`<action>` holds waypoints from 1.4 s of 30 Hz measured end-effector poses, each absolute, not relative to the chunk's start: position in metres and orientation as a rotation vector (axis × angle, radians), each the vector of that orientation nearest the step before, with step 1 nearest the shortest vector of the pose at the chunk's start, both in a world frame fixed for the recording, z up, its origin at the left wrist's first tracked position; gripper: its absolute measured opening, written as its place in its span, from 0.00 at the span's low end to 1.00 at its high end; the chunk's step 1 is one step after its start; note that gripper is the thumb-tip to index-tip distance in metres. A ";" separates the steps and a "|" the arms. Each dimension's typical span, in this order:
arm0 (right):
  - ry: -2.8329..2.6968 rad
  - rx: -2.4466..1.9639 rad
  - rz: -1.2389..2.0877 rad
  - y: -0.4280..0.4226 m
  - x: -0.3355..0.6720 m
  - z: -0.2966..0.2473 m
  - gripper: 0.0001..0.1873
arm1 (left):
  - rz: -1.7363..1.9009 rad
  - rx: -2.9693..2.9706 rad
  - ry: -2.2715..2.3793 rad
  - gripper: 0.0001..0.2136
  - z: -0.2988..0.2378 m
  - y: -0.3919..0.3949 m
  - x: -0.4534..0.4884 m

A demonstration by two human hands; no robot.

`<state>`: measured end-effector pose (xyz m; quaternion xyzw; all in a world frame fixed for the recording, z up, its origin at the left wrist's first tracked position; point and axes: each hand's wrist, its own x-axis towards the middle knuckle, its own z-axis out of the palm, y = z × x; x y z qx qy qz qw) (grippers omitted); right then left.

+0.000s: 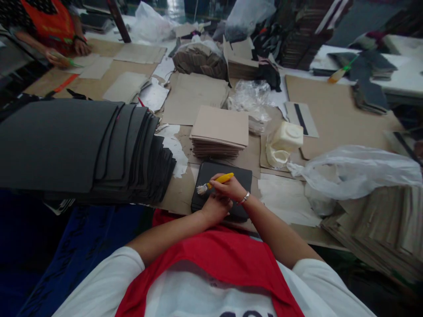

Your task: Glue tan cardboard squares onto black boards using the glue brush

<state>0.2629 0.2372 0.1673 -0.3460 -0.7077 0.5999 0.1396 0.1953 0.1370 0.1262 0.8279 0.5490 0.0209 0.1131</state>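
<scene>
My right hand (230, 187) is closed around the yellow handle of a brush (225, 178). The brush's pale bristles point left and hang over a stack of dark grey sheets (243, 173) lying right in front of me. Below the right hand, my left hand (215, 208) rests on the same stack with its fingers curled in. The right hand partly covers those fingers, so whatever they hold is hidden. Just behind the dark stack stands a pile of tan boards (220, 126).
Large dark grey sheets (62, 145) are heaped at left. To the right are a cut-open plastic jug (287, 137), a clear plastic bag (360, 169) and stacked brown boards (380, 220). Another person in an orange apron (53, 24) works at the far left with a brush.
</scene>
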 end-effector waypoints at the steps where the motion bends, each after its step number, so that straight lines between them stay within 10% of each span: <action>1: -2.074 -1.000 1.730 0.240 0.261 0.164 0.15 | 0.072 2.426 1.621 0.18 0.126 0.137 0.196; 20: -1.713 -1.647 0.933 0.267 0.383 0.160 0.16 | 0.093 2.462 1.640 0.17 0.135 0.137 0.199; 35: -1.473 -1.008 1.324 0.317 0.368 0.259 0.15 | 0.676 2.461 1.758 0.14 0.203 0.232 0.169; 42: -1.575 -0.897 1.569 0.412 0.222 0.265 0.14 | 0.339 2.292 2.116 0.35 0.195 0.308 0.143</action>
